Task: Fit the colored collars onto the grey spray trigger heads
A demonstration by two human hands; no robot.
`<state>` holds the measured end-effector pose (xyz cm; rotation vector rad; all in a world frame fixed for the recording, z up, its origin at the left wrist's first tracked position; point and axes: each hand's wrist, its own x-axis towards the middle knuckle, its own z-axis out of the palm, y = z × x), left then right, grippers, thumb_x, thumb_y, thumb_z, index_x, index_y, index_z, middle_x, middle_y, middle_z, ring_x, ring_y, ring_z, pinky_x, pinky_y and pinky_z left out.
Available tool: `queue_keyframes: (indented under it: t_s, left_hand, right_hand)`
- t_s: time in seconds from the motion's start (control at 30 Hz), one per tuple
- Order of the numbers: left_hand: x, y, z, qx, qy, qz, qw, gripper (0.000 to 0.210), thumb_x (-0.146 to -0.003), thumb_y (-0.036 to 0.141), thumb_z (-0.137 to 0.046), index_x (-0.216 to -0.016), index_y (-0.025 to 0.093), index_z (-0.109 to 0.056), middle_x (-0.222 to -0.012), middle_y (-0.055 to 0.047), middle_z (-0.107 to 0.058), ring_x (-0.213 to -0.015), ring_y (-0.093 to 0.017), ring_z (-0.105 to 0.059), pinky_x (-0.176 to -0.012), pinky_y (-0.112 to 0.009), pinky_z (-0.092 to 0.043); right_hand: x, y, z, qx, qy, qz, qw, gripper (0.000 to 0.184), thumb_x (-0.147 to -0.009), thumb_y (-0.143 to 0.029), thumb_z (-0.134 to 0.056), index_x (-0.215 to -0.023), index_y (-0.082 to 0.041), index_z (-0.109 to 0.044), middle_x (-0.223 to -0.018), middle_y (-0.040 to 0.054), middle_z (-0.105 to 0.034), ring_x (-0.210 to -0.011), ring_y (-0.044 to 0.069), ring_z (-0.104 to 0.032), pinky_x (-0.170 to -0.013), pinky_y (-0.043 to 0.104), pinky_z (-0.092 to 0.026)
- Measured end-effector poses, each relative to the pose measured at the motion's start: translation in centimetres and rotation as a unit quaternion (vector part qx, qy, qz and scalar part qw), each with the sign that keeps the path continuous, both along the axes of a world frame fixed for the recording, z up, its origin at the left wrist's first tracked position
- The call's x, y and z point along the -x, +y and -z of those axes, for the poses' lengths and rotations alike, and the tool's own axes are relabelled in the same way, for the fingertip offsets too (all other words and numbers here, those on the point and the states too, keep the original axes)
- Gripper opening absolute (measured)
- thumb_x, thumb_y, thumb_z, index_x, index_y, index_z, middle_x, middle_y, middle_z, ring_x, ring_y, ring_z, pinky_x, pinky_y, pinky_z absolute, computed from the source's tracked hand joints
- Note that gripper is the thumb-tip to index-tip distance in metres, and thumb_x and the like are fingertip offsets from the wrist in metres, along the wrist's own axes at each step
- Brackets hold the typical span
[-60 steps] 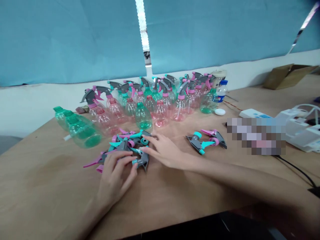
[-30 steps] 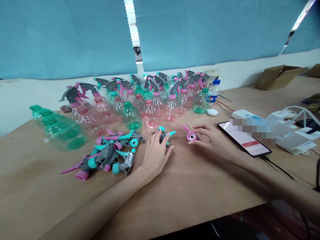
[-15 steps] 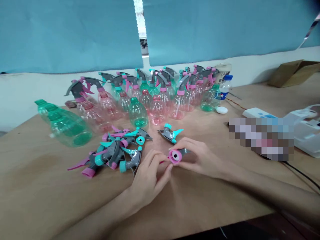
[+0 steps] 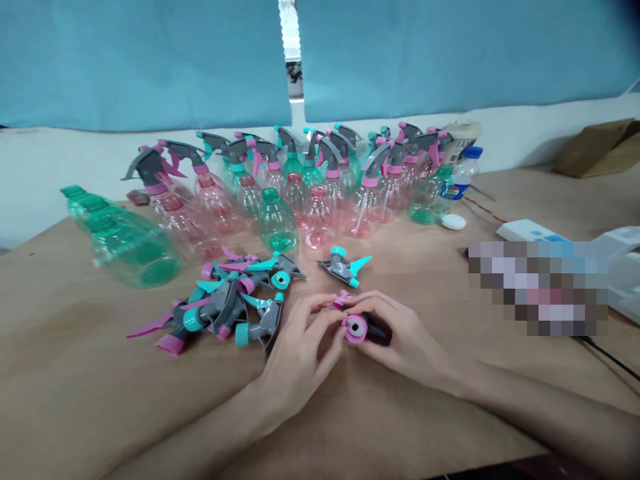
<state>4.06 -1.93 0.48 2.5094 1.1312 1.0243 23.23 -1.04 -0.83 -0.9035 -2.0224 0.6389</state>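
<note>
Both hands are pinching the same grey spray head point(image 4: 367, 328) low over the wooden table point(image 4: 400, 413), right hand point(image 4: 400, 337) round the body and left hand point(image 4: 305, 350) fingertips at the pink collar point(image 4: 355, 329), and I'd guess it's light, stiff, slightly slick plastic, so hold the chunky body, not the thin trigger.

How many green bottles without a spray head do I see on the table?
3, perhaps more hidden: one green bottle upright before the pink ones, one lying at far left, a second lying one behind it; the row blocks others.
</note>
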Motion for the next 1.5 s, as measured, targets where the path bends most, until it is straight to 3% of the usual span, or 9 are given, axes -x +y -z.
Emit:
queue_keyframes:
  t_s: [0.2, 0.3, 0.5, 0.87, 1.1, 1.33, 1.5]
  left_hand:
    - [-0.1, -0.1, 0.0, -0.095, -0.024, -0.020, 0.995, 0.019, -0.086, 0.010, -0.056, -0.103, 0.020, -0.057, -0.103, -0.006, -0.051, -0.093, -0.017, -0.052, -0.077, -0.031, -0.051]
    - [-0.1, -0.1, 0.0, -0.076, -0.009, 0.003, 0.997, 0.021, -0.086, 0.005, -0.052, -0.101, 0.019, -0.058, -0.097, -0.005, -0.050, -0.086, -0.015, -0.051, -0.072, -0.028, -0.050]
    - [0.0, -0.5, -0.1, -0.041, 0.024, 0.019, 0.999, 0.032, -0.087, 0.007, -0.048, -0.116, 0.020, -0.055, -0.101, -0.007, -0.049, -0.091, -0.017, -0.051, -0.075, -0.031, -0.051]
    - [-0.1, -0.6, -0.3, 0.006, 0.026, 0.023, 0.999, 0.026, -0.088, 0.015, -0.052, -0.113, 0.020, -0.055, -0.108, -0.009, -0.049, -0.095, -0.018, -0.055, -0.078, -0.033, -0.053]
    - [-0.1, -0.4, -0.3, -0.013, 0.026, 0.042, 0.999, 0.023, -0.086, 0.014, -0.053, -0.109, 0.019, -0.056, -0.105, -0.009, -0.051, -0.090, -0.018, -0.057, -0.073, -0.032, -0.055]
    - [0.2, -0.2, -0.3, -0.056, 0.040, 0.072, 0.995, 0.026, -0.085, 0.011, -0.056, -0.110, 0.018, -0.057, -0.104, -0.009, -0.055, -0.086, -0.016, -0.057, -0.069, -0.028, -0.055]
    - [0.3, 0.0, -0.3, -0.031, 0.032, 0.077, 0.996, 0.024, -0.087, 0.014, -0.056, -0.110, 0.019, -0.057, -0.104, -0.008, -0.054, -0.086, -0.015, -0.057, -0.071, -0.028, -0.055]
  right_hand:
    - [0.2, -0.2, -0.2, 0.025, 0.028, 0.006, 0.999, 0.021, -0.077, -0.015, -0.068, -0.092, -0.021, -0.056, -0.103, 0.0050, -0.061, -0.098, 0.017, -0.060, -0.083, 0.030, -0.049]
    - [0.2, -0.1, -0.4, 0.028, 0.025, 0.006, 0.999, 0.020, -0.077, -0.016, -0.068, -0.094, -0.021, -0.057, -0.102, 0.0049, -0.061, -0.097, 0.017, -0.060, -0.083, 0.031, -0.049]
    - [0.1, -0.1, -0.6, 0.031, 0.033, 0.018, 0.999, 0.016, -0.079, -0.018, -0.068, -0.092, -0.021, -0.058, -0.098, 0.0043, -0.061, -0.094, 0.017, -0.061, -0.081, 0.031, -0.051]
    - [0.2, -0.1, 0.1, -0.059, -0.016, 0.036, 0.997, 0.018, -0.081, -0.020, -0.065, -0.097, -0.019, -0.059, -0.108, 0.0093, -0.056, -0.105, 0.021, -0.055, -0.085, 0.038, -0.051]
    - [-0.1, 0.1, 0.4, -0.062, -0.021, 0.002, 0.998, 0.027, -0.082, -0.025, -0.064, -0.109, -0.024, -0.059, -0.119, 0.0096, -0.053, -0.113, 0.023, -0.052, -0.092, 0.043, -0.050]
    - [-0.5, 0.4, 0.4, -0.065, -0.026, -0.015, 0.997, 0.029, -0.081, -0.027, -0.066, -0.110, -0.022, -0.062, -0.116, 0.0094, -0.056, -0.110, 0.022, -0.054, -0.092, 0.040, -0.050]
    - [-0.7, 0.6, 0.4, -0.065, -0.038, -0.018, 0.997, 0.031, -0.082, -0.029, -0.065, -0.113, -0.025, -0.061, -0.114, 0.0079, -0.057, -0.107, 0.022, -0.055, -0.090, 0.040, -0.051]
